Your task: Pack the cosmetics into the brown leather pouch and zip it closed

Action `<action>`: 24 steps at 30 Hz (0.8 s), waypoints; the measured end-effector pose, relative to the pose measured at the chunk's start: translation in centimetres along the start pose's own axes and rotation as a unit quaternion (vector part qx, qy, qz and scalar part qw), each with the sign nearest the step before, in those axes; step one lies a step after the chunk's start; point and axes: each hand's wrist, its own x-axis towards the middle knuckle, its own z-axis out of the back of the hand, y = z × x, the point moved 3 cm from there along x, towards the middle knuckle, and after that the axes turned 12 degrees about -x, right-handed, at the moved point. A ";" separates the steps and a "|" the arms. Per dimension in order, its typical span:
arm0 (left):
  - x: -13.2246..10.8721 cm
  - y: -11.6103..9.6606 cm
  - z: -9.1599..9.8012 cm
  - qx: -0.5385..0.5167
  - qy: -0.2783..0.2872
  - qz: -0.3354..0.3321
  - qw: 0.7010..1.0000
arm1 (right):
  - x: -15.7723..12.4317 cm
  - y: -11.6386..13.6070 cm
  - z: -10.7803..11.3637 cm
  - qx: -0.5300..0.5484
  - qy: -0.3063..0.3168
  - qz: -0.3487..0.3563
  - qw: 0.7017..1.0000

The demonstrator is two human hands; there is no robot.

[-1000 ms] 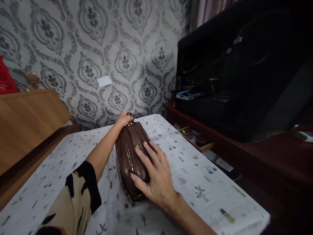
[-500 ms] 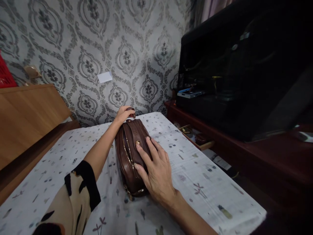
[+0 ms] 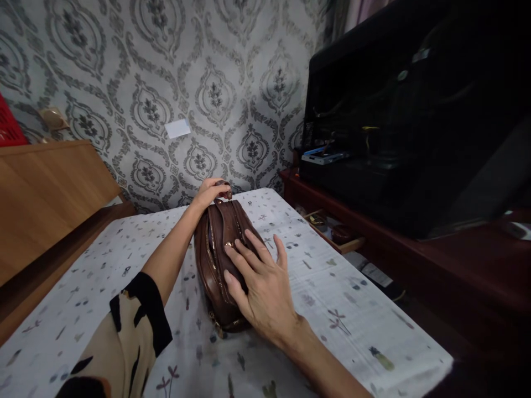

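Observation:
A brown leather bag (image 3: pixel 222 221) with gold-toned zippers and a round snap lies on the white patterned cloth. Its near end points toward me. My left hand (image 3: pixel 210 193) is closed around the brown carrying strap at the bag's far end. Over the bag's near right side lies my right hand (image 3: pixel 263 284), palm down and fingers spread, with fingertips at the top near the snap. The palm hides part of that side. One zipper on the left runs along the bag's length and looks parted.
A cloth-covered table (image 3: pixel 344 298) carries the bag. To the right, a dark-red cabinet (image 3: pixel 456 271) holds a black glass-fronted case (image 3: pixel 398 132); a small drawer (image 3: pixel 352 245) juts out beneath. On the left stands a wooden panel (image 3: pixel 50 193). Patterned wallpaper covers the wall behind.
My right hand's fingers have spread wider and shifted slightly, with the little finger lifted away. More of the bag's right-hand zipper shows. My left hand keeps its hold on the strap.

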 end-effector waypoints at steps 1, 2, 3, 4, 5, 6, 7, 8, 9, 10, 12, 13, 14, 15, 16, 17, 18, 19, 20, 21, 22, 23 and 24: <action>0.1 0.1 0.0 -0.005 0.001 0.001 1.000 | 0.1 0.2 0.0 0.001 0.004 -0.001 1.000; 0.2 0.2 0.0 -0.010 0.002 0.002 1.000 | 0.2 0.3 0.1 0.000 0.007 -0.002 1.000; 0.3 0.3 0.0 -0.014 0.003 0.002 1.000 | 0.3 0.4 0.1 -0.002 0.007 -0.003 1.000; 0.4 0.3 0.0 -0.018 0.003 0.002 1.000 | 0.3 0.5 0.1 -0.004 0.004 -0.005 1.000; 0.4 0.4 0.0 -0.023 0.003 0.000 1.000 | 0.3 0.5 0.1 -0.005 -0.002 -0.008 1.000; 0.4 0.4 0.0 -0.027 0.003 -0.001 1.000 | 0.3 0.5 0.1 -0.005 -0.008 -0.011 1.000; 0.4 0.4 0.1 -0.032 0.002 -0.004 0.999 | 0.3 0.5 0.0 -0.006 -0.016 -0.012 1.000; 0.4 0.4 0.2 -0.037 0.002 -0.008 0.999 | 0.2 0.4 -0.1 -0.008 -0.025 -0.012 1.000; 0.3 0.3 0.3 -0.042 0.001 -0.012 0.999 | 0.2 0.4 -0.2 -0.011 -0.034 -0.013 0.999; 0.3 0.3 0.4 -0.047 0.001 -0.017 0.999 | 0.1 0.3 -0.2 -0.016 -0.043 -0.013 0.999; 0.1 0.3 0.6 -0.054 0.002 -0.025 0.998 | 0.0 0.3 -0.4 -0.026 -0.060 -0.016 0.998; 0.0 0.3 0.6 -0.057 0.003 -0.029 0.998 | 0.0 0.3 -0.4 -0.030 -0.067 -0.020 0.997; -0.1 0.3 0.7 -0.058 0.003 -0.032 0.998 | -0.1 0.3 -0.5 -0.034 -0.071 -0.022 0.997; -0.1 0.3 0.7 -0.058 0.003 -0.035 0.998 | -0.1 0.2 -0.5 -0.036 -0.073 -0.024 0.996; -0.1 0.3 0.7 -0.056 0.003 -0.036 0.998 | -0.1 0.2 -0.5 -0.037 -0.073 -0.023 0.996; 0.0 0.4 0.6 -0.053 0.004 -0.036 0.998 | -0.1 0.2 -0.6 -0.037 -0.070 -0.021 0.997; 0.0 0.4 0.5 -0.049 0.004 -0.035 0.998 | -0.1 0.2 -0.6 -0.036 -0.067 -0.020 0.997; 0.1 0.5 0.5 -0.042 0.004 -0.033 0.999 | -0.1 0.1 -0.6 -0.034 -0.065 -0.018 0.997; 0.2 0.5 0.4 -0.035 0.003 -0.031 0.999 | -0.1 0.0 -0.6 -0.033 -0.065 -0.018 0.997; 0.2 0.6 0.4 -0.025 0.000 -0.029 0.999 | -0.2 -0.1 -0.6 -0.031 -0.066 -0.017 0.997; 0.1 0.6 0.5 -0.015 -0.004 -0.028 0.999 | -0.3 -0.1 -0.6 -0.029 -0.067 -0.017 0.997; -0.1 0.7 0.7 -0.003 -0.010 -0.028 1.000 | -0.3 -0.2 -0.6 -0.026 -0.068 -0.017 0.997; -0.3 0.7 1.0 0.008 -0.016 -0.027 0.999 | -0.4 -0.3 -0.5 -0.024 -0.067 -0.016 0.997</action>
